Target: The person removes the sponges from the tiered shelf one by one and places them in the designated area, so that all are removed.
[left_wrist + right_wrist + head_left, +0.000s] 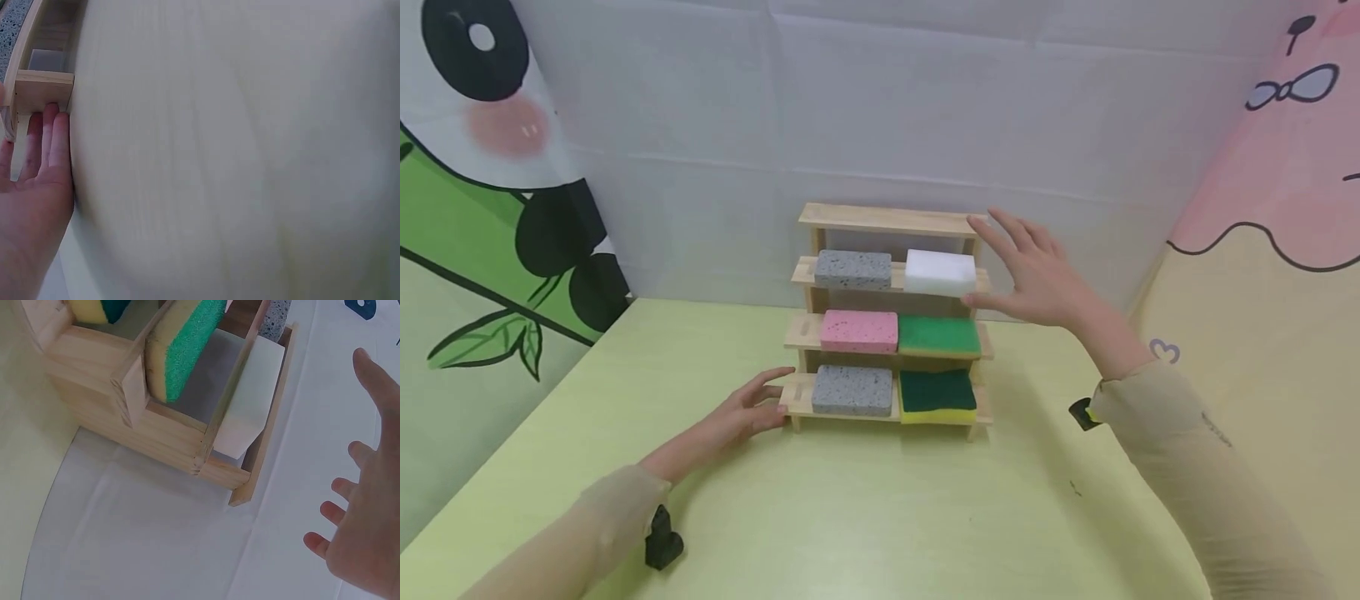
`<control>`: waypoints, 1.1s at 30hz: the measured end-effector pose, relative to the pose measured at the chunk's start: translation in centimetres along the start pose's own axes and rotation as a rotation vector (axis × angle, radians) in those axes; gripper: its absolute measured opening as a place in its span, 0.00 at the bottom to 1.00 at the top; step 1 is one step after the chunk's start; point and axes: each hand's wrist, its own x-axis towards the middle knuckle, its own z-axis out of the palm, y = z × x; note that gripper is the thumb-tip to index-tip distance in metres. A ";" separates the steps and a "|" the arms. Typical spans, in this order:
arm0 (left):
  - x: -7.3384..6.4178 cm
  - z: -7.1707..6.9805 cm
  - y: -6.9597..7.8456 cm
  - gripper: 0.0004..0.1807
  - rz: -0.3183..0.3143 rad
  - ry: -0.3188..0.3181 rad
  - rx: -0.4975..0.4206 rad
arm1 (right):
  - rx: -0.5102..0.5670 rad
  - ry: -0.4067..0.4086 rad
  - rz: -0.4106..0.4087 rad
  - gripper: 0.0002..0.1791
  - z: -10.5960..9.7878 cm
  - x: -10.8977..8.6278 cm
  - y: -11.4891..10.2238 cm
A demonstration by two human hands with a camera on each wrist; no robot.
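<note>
A small wooden tiered rack [891, 218] stands against the back wall. My left hand [745, 412] holds the left end of its lowest shelf, thumb at the front corner; in the left wrist view, its fingers [47, 140] meet the side panel. At the upper right, my right hand [1030, 275] is spread beside a white sponge [940, 271]; the right wrist view shows it apart from the rack. A grey speckled block [853, 269] shares that tier. Below lie a pink block [859, 332] and a green sponge [938, 335].
On the lowest tier sit another grey block [852, 390] and a dark green and yellow sponge [937, 396]. The rack stands on a pale yellow table [865, 508]. White cloth [910, 100] hangs behind, with cartoon prints at both sides.
</note>
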 end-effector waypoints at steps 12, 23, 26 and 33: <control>-0.1 -0.1 -0.4 0.37 -0.007 -0.015 0.034 | 0.097 -0.010 -0.009 0.55 0.8 2.6 -1.4; -0.2 -0.7 -0.9 0.37 0.006 -0.005 -0.001 | 0.171 0.033 -0.030 0.54 1.4 6.2 -3.2; -0.2 -0.8 -1.0 0.38 0.000 -0.008 -0.006 | 0.202 0.052 -0.016 0.54 1.8 7.0 -3.6; -0.1 -0.6 -0.7 0.38 -0.011 -0.016 0.000 | 0.334 0.052 0.031 0.52 3.2 8.2 -4.6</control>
